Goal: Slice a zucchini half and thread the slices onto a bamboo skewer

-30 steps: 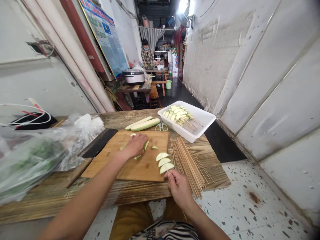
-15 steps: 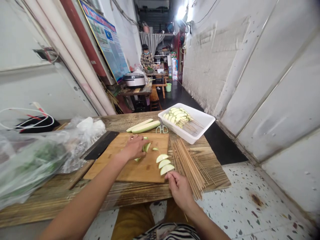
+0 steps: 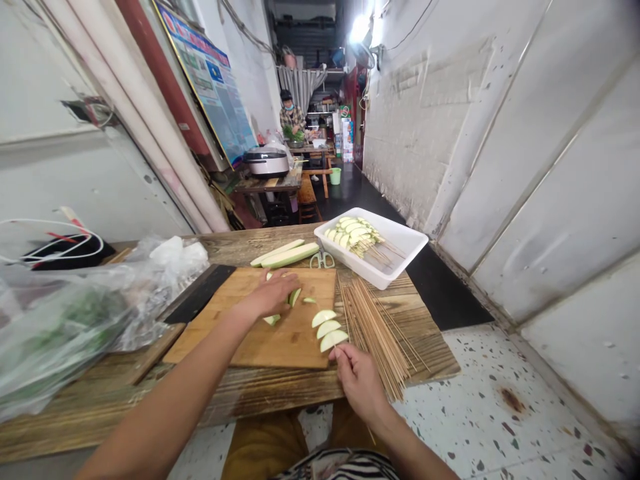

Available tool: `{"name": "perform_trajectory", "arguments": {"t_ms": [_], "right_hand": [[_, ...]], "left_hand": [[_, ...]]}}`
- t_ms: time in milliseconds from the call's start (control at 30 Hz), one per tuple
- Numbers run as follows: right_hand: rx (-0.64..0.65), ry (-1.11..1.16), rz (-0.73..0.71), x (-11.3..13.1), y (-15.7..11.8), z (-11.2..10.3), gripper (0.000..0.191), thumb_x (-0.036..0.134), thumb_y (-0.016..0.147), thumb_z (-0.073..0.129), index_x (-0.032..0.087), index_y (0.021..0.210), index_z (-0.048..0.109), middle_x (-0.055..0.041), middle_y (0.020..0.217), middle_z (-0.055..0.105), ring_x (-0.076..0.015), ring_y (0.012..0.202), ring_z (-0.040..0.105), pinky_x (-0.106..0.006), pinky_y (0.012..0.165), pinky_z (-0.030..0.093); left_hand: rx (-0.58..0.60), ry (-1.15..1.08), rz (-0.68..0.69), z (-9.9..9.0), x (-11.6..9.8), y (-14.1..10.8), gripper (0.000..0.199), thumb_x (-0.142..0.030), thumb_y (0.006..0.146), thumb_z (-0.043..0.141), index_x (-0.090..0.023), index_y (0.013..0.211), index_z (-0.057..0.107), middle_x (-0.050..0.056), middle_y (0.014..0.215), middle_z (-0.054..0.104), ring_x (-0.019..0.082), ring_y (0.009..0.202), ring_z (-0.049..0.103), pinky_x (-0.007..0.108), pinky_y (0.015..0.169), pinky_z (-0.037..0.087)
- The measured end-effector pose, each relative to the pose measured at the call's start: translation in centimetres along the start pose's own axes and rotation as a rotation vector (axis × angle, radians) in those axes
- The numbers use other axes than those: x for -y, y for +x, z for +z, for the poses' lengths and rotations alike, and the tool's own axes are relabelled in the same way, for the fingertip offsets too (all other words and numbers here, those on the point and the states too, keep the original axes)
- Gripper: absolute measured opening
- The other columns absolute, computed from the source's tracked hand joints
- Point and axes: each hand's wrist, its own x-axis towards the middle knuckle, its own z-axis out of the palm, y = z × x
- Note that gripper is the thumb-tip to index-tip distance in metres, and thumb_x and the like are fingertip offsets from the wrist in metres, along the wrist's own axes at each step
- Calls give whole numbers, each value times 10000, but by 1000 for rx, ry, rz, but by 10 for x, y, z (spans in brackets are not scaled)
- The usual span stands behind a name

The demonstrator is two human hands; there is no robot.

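Head camera gives me the left hand (image 3: 265, 298) open, fingers spread and resting on zucchini pieces (image 3: 295, 297) on the wooden cutting board (image 3: 280, 345). The right hand (image 3: 360, 383) pinches a thin bamboo skewer (image 3: 371, 435) just beside three zucchini slices (image 3: 327, 327). A white tray (image 3: 345, 262) holds skewered slices (image 3: 353, 235).

a bright lamp (image 3: 360, 28) is glaring high in the corridor, bleaching the white wall (image 3: 500, 167) beside it, faint soft shadows are falling across the wooden cutting board (image 3: 280, 347), and the wide lens is stretching and bending the frame's edges.
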Motion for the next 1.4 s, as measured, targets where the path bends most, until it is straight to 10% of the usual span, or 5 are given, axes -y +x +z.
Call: {"name": "perform_trajectory", "arguments": {"t_ms": [167,400,533,1000,1400], "right_hand": [[-5,11,-6,3,-2,-3,297,327,886,422,173,744,632,23,520,494,-129,500,464,-201,465,325],[25,65,-22,14,-6,8,290,332,910,399,166,788,603,47,518,409,-105,459,377,-198,440,283],[117,97,-28,22,-8,18,286,330,918,399,156,799,593,64,508,346,-96,445,328,-197,426,257],[168,98,-17,29,-15,28,293,347,916,411,150,799,594,59,513,360,-101,459,354,-204,446,266],[190,154,4,22,-17,25,282,339,919,419,148,826,605,58,530,358,-98,468,343,-202,445,268]], "left_hand": [[-106,-199,-15,-5,-6,-12,535,-221,645,637,-177,1169,540,138,1284,537,327,1266,381,545,1069,137],[-223,-1735,-239,-11,-21,-58,520,-80,692,617,-162,1186,476,137,1231,577,229,1091,580,332,889,485],[-252,-2123,-410,-6,-20,-68,475,112,673,439,-69,1100,542,163,1116,631,167,1010,622,193,790,521],[-363,-2407,-426,3,-15,-73,210,-5,835,444,-72,954,605,148,955,642,72,646,591,114,450,448],[-376,-2043,-487,9,-26,-79,161,-133,760,634,-161,894,549,94,923,676,130,663,635,202,518,482]]}}
